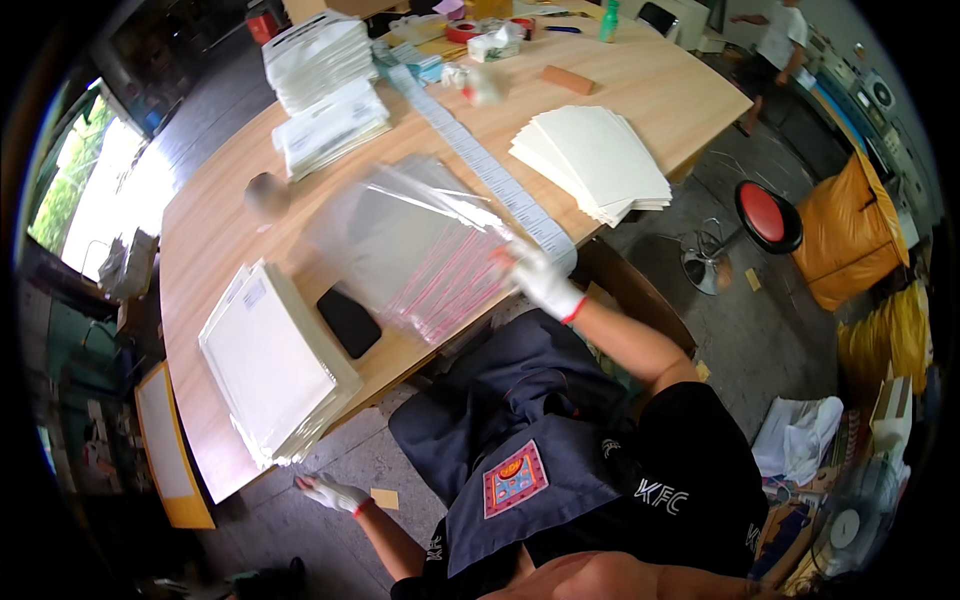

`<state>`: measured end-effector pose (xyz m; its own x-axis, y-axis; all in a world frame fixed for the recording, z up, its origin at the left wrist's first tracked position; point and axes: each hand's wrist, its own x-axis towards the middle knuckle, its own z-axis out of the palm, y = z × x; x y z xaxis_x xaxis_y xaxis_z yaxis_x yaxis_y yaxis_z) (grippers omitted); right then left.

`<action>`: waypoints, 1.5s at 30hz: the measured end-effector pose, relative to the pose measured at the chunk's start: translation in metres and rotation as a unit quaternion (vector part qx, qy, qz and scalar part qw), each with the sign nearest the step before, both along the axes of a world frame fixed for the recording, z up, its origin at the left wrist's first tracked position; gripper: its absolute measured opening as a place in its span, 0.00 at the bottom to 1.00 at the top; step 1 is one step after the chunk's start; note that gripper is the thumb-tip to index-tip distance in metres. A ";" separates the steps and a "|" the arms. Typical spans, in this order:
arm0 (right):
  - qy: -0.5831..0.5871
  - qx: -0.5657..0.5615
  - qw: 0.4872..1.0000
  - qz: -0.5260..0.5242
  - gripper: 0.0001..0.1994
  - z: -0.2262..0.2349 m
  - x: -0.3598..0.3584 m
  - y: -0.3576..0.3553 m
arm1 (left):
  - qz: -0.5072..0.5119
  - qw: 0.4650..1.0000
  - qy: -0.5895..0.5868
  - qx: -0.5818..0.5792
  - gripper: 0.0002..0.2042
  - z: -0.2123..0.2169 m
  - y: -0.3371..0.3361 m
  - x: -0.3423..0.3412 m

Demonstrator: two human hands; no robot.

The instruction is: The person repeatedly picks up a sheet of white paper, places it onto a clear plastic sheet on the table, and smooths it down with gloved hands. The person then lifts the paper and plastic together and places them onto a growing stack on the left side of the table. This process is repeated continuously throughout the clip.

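My right hand [538, 281], in a white glove with a red cuff, is at the right corner of a clear plastic bag [395, 205]. Its fingertips are blurred but look closed on the bag's edge. The bag is smeared by motion over a fanned stack of clear bags with pink-red edge strips [450, 287]. Below the table's near edge, my left hand [332, 493] wears a similar glove; its fingers are apart with nothing in them. Nearest to it is a stack of white boards in clear wrapping [268, 345], the top one bearing a small label.
A black phone [349, 322] lies between the wrapped stack and the bags. A strip of printed labels [480, 160] crosses the wooden table [215, 220]. Cream boards [600, 155] lie right, wrapped packs [320, 70] far left. A red stool [765, 212] and another person [782, 45] are beyond.
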<state>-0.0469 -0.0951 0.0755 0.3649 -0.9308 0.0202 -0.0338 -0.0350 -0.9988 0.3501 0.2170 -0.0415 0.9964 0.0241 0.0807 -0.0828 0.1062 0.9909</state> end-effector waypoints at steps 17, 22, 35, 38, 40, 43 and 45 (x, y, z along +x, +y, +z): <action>-0.274 0.382 0.867 -0.165 0.10 -0.021 -0.204 -0.087 | -0.344 0.901 -0.095 0.248 0.15 0.000 -0.045 -0.126; -0.331 0.345 0.835 -0.274 0.10 -0.007 -0.176 -0.097 | -0.387 0.853 -0.239 0.254 0.11 0.027 -0.053 -0.139; -0.279 0.140 0.885 -0.345 0.05 -0.023 -0.232 -0.156 | -0.375 0.655 -0.511 0.411 0.22 0.097 -0.243 -0.145; -0.366 0.146 0.914 -0.099 0.07 -0.045 -0.289 -0.137 | -0.430 0.584 -0.536 0.431 0.21 0.095 -0.267 -0.153; -0.413 0.185 0.888 -0.084 0.08 -0.044 -0.276 -0.106 | -0.453 0.546 -0.568 0.418 0.20 0.100 -0.261 -0.156; -0.288 0.189 0.927 -0.146 0.18 0.027 -0.213 -0.025 | -0.526 0.524 -0.525 0.417 0.19 0.111 -0.257 -0.148; -0.244 0.245 0.935 -0.079 0.21 0.047 -0.197 0.003 | -0.504 0.547 -0.487 0.457 0.18 0.115 -0.262 -0.151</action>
<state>-0.2440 -0.0925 0.1222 0.2796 -0.9138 -0.2946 0.4633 0.3972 -0.7922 0.1995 -0.0454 0.0733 -0.0615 -0.9927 0.1041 -0.9753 0.0819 0.2050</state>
